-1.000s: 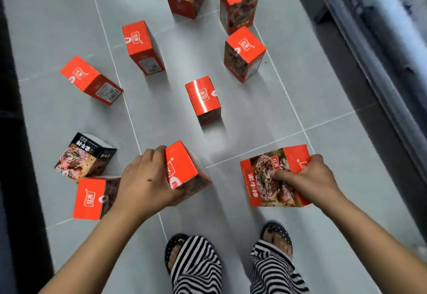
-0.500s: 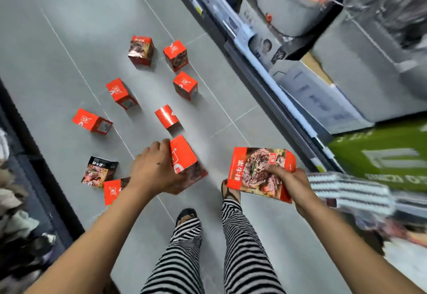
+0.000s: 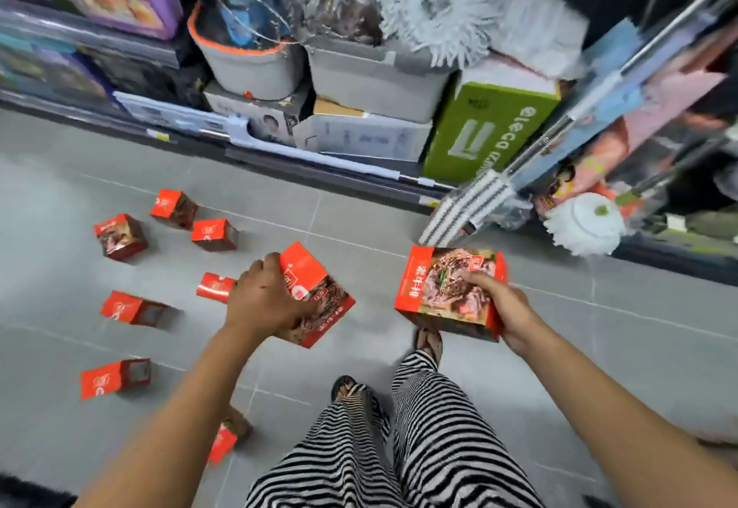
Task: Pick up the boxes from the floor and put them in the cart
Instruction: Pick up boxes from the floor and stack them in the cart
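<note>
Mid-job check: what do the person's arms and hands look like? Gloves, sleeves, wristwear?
The left arm and right arm are bare to the frame's edge; no sleeves show. The left hand and right hand wear no gloves; no rings, watch or bands visible. The trousers are black-and-white striped.

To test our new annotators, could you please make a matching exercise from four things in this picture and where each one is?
Things:
1. tilted red cardboard box
2. red cardboard box with steak photo facing up
3. green cardboard carton
4. grey plastic bucket with orange rim

Places:
A. right of the grey tub
B. held in the right hand
C. atop a pale box
D. held in the left hand

Pairs: 1-D, 2-B, 3-A, 4-C.
</note>
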Available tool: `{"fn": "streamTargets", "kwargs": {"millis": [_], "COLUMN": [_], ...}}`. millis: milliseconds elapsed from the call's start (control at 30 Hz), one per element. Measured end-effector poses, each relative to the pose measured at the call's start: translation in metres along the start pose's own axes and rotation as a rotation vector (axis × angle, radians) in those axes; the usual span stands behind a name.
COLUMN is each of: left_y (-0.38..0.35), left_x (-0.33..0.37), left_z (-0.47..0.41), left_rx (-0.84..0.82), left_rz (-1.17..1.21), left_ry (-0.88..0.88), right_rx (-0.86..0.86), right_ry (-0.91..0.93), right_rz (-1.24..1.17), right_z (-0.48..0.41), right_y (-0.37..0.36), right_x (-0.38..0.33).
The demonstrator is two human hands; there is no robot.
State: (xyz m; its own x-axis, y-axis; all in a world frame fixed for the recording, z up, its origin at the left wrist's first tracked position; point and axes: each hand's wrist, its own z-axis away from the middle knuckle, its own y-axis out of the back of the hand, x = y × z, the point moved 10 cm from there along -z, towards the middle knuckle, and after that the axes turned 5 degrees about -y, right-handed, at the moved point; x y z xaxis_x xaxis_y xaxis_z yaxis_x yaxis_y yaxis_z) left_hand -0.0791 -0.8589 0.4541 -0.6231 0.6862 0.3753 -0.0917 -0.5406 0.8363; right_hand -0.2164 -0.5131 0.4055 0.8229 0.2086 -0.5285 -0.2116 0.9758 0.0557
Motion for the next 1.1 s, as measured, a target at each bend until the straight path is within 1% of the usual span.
{"fn": "streamTargets", "kwargs": {"millis": [133, 267, 400, 467, 567, 700, 833, 1033, 1100], "left_y": [-0.016, -0.037, -0.070, -0.089, -0.120, -0.161, -0.211, -0.293, -0.315], "left_x": [0.064, 0.150, 0.258, 0.314, 0.394, 0.502, 0.597, 0.719, 0.750], "left_z": [-0.001, 0.004, 0.019, 0.033, 0.060, 0.113, 0.180, 0.286, 0.321], "left_rx": [-0.088, -0.184, -0.280, -0.317, -0.369, -0.394, -0.415, -0.498, -0.516], "left_rz": [0.024, -0.007, -0.059, -0.115, -0.188, -0.256, -0.318, -0.339, -0.353], "left_ry": [-0.080, -0.249, -0.469, -0.568, -0.707, -0.889, -1.027, -1.217, -1.299], "right_rx": [-0.002, 0.053, 0.169, 0.202, 0.269, 0.357, 0.431, 0.610, 0.701], "right_ry": [-0.013, 0.031, 0.076, 0.124, 0.151, 0.159, 0.167, 0.181, 0.175], "right_rz": [-0.260, -0.435, -0.649, -0.754, -0.932, -1.096, -1.220, -1.366, -1.412], "right_z": [0.039, 0.073, 0.105, 0.125, 0.149, 0.173, 0.197, 0.243, 0.259], "right_y": [0.067, 0.141, 0.223, 0.261, 0.322, 0.405, 0.484, 0.596, 0.624], "right_x": [0.025, 0.048, 0.081, 0.094, 0.126, 0.174, 0.227, 0.305, 0.329]}}
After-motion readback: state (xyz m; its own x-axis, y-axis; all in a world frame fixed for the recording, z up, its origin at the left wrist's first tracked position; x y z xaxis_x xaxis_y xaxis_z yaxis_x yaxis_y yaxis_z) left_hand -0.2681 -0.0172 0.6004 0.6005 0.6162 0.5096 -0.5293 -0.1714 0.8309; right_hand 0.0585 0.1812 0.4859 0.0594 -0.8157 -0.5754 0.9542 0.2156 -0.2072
